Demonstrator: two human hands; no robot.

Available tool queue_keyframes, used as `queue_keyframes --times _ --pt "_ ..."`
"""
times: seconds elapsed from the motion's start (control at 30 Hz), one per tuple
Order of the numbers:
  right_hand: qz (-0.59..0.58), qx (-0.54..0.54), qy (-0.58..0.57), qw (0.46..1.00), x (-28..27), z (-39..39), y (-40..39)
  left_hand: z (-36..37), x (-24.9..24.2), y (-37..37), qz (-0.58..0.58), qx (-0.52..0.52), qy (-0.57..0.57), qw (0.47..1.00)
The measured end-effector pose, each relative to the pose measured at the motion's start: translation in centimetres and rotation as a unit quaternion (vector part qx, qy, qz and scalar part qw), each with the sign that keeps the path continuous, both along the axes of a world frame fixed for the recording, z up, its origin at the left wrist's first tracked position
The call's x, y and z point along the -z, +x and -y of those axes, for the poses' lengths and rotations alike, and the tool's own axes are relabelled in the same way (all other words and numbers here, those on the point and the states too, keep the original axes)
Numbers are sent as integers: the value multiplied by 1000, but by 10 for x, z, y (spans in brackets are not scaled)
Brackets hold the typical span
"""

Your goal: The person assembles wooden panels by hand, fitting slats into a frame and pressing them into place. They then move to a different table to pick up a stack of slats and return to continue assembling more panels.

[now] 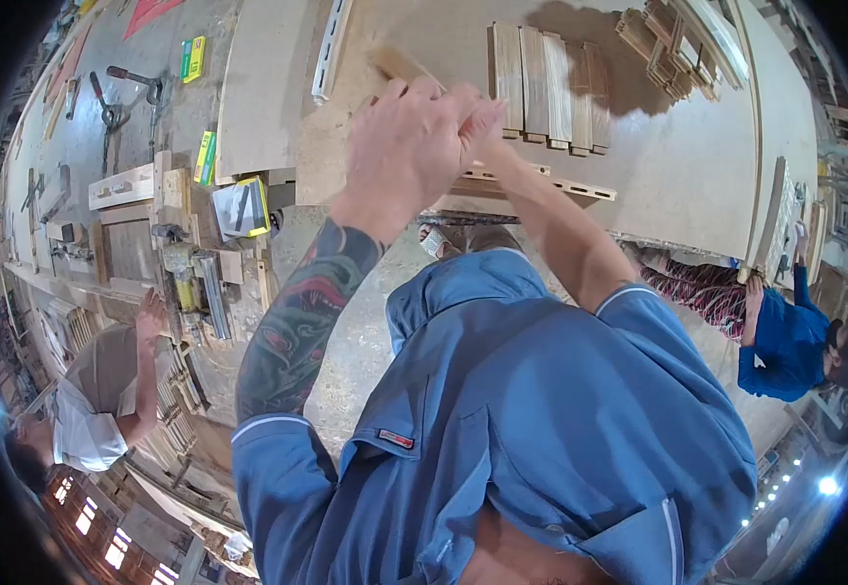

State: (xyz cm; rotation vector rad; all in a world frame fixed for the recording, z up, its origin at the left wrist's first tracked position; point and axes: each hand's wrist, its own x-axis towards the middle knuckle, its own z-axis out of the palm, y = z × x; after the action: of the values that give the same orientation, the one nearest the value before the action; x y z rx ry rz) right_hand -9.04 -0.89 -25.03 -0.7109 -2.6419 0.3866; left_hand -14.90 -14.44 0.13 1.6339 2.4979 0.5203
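Observation:
My left hand (400,146), at the end of a tattooed forearm, is closed over the workbench (327,136). A short, light-brown piece of wood (400,66) sticks out beyond its knuckles, smeared by motion. Pressed close against it, my right hand (481,125) is closed too, and seems to grip the same piece; the part inside the fingers is hidden. Right of my hands, several wooden slats (533,83) lie side by side on the bench. Below my wrists, slotted wooden strips (580,189) lie along the near edge.
A stack of wooden pieces (673,49) stands at the back right. A slotted white strip (331,49) lies at the back left. Clamps (151,93) and yellow-green boxes (193,58) lie on the left bench. One person (93,419) works at left, another (790,336) at right.

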Motion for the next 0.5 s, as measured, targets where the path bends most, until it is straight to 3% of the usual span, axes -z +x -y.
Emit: queue_keyframes --times 0.03,0.07,0.1,0.17,0.3,0.5 --pt "42 -14 -216 975 -35 -9 6 0 2 0 11 -7 18 1000" --pt "83 -27 -420 903 -57 -14 17 0 3 1 12 -6 22 1000" --pt "85 -27 -416 905 -60 -15 31 0 4 2 15 -13 14 1000" --pt "-169 -13 -524 835 -64 -12 58 1 7 0 17 -27 7 999" --pt "-87 -56 -490 866 -95 6 93 -1 10 -2 7 -8 47 999" --pt "-24 -147 -274 950 -110 22 108 -2 -3 -2 33 -24 10 999"
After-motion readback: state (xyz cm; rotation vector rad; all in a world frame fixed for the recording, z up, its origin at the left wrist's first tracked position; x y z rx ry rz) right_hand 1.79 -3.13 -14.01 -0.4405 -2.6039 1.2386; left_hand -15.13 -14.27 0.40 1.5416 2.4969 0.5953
